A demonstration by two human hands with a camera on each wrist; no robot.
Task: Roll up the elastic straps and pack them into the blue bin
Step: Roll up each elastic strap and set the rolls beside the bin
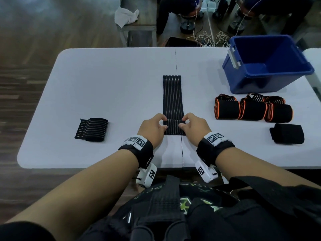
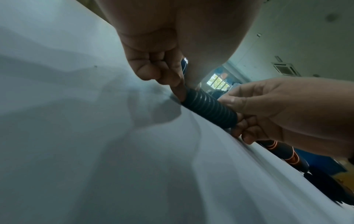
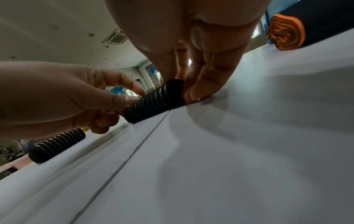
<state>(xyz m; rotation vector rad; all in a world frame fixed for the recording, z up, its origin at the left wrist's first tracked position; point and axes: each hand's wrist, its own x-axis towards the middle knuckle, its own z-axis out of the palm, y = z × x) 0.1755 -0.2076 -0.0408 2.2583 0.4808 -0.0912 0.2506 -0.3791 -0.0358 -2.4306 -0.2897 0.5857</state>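
1. Rolling is the step in hand; the striped strap (image 1: 172, 100) lies flat along the table's middle seam, running away from the person, and only its near end has been turned into a small roll (image 3: 153, 101); most of its length is still to go.
2. Left hand (image 1: 152, 128) pinches the roll's left end between thumb and curled fingers; right hand (image 1: 194, 126) does the same at the right end, fingertips pressed down to the table; both are clamped on the strap.
3. Next move, as I judge it, calls for both hands to push the roll forward evenly, keeping the edges in line so it does not cone to one side; elastic tends to spring open, so steady pressure seems needed until the far end is wound in.
4. Blue bin (image 1: 267, 65) stands at the far right of the table and looks to hold nothing yet; packing has not begun.
5. Orange-edged rolls (image 1: 251, 110) lie side by side just in front of the bin; a plain black roll (image 1: 287, 133) sits nearer, well to the right; another striped roll (image 1: 92, 129) lies to the left.
6. White folding table (image 1: 104, 75) stands on a dark wood floor; beyond it are a bench with a white cloth (image 1: 126, 15), stools, and tangled cables.
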